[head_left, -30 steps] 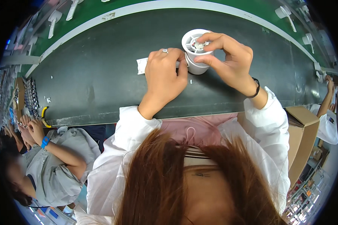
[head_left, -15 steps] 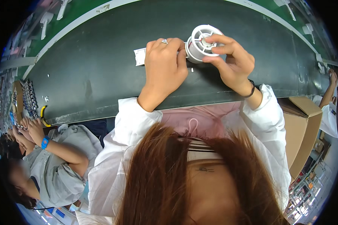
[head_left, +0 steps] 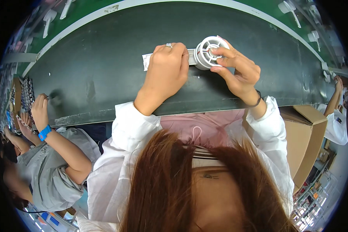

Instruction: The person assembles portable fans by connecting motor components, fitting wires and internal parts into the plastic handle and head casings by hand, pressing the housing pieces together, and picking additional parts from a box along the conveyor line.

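Note:
My left hand (head_left: 167,69) is closed around the flat white plastic handle (head_left: 191,57) of a part over the dark green work surface. The end of that handle (head_left: 146,62) sticks out to the left of my fist. At the handle's right end is a white round housing (head_left: 200,58) with a spoked ring on its face. My right hand (head_left: 239,71) holds this ring, thumb at its lower edge and fingers over the spokes and hub. What my fingertips touch at the hub is partly hidden.
Dark green work surface (head_left: 116,81) with small white bits. Beyond its pale rim stand white long-handled parts (head_left: 49,19). A co-worker's hand (head_left: 40,108) reaches over the left edge. An open cardboard box (head_left: 303,135) stands at my right; another person's arm (head_left: 333,96) is farther right.
Both my hands and the white part have shifted slightly nearer, and more handle shows between fist and housing. The co-worker's hand has risen over the surface; the yellow thing at the left edge no longer shows.

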